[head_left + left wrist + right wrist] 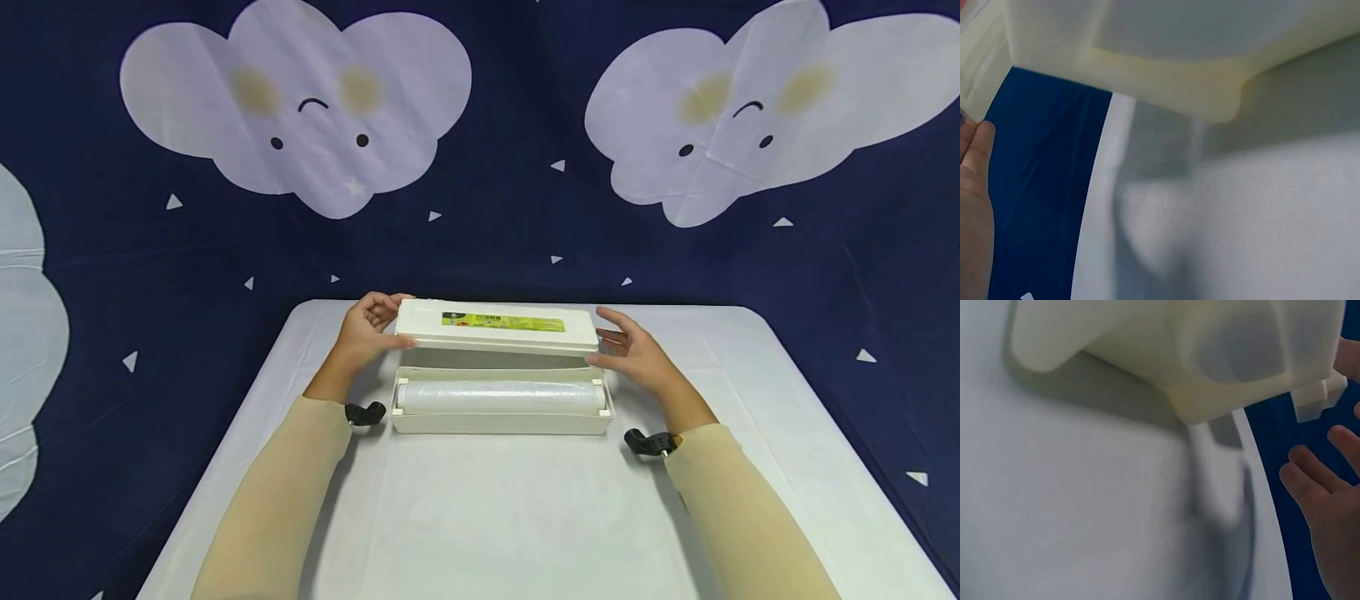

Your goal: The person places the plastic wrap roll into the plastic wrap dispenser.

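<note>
A long white lid with a yellow-green label is raised above the back of an open white cling film box. My left hand holds the lid's left end, thumb along the front edge and fingers behind. At the lid's right end, my right hand has its thumb at the lower front corner and index finger near the back corner; the other fingers are spread in the right wrist view. A roll of cling film lies inside the box. Only part of the lid shows in the left wrist view.
The box stands on a table with a white cloth. Behind hangs a dark blue curtain with cloud faces and small white triangles. Black wrist-worn devices sit beside both cuffs, near the box's ends.
</note>
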A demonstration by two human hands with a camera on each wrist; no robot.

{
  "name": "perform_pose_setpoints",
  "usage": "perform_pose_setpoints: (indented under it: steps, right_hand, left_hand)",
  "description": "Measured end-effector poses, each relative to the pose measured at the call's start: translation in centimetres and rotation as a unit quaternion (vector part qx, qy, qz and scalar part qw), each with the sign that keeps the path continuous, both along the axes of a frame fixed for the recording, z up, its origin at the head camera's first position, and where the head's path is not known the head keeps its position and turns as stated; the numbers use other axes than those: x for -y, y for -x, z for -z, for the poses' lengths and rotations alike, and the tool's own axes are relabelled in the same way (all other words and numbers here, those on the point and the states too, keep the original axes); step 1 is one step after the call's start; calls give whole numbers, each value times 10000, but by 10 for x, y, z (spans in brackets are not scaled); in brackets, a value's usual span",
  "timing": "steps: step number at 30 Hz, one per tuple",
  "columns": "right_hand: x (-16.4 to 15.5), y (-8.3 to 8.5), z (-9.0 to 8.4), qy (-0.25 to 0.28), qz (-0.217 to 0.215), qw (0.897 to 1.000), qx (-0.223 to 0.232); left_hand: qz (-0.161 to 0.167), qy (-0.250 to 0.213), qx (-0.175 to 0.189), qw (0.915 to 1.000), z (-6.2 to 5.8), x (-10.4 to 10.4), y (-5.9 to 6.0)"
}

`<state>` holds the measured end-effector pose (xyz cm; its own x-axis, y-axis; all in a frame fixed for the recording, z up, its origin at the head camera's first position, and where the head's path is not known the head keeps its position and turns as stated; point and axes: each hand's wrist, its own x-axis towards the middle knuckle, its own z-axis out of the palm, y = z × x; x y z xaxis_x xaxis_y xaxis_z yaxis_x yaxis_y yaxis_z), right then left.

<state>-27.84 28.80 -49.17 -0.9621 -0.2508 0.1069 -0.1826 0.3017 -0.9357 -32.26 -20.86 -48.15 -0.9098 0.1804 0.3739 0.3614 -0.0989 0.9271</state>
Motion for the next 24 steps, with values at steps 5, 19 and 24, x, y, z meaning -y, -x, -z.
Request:
perform_pose_setpoints:
  steps: [5, 19, 24]
  right_hand:
    - [5, 6, 0, 175, -241, 9994, -182]
    - [15, 7, -2, 351, -112, 9984, -436]
    - [15, 6, -1, 366, -131, 9975, -592]
  left_hand:
    - [96, -137, -109, 9998, 0, -3, -1]
    - [116, -442, 24, 9990, 2, 1, -6]
    - [138, -385, 93, 9991, 3, 2, -9]
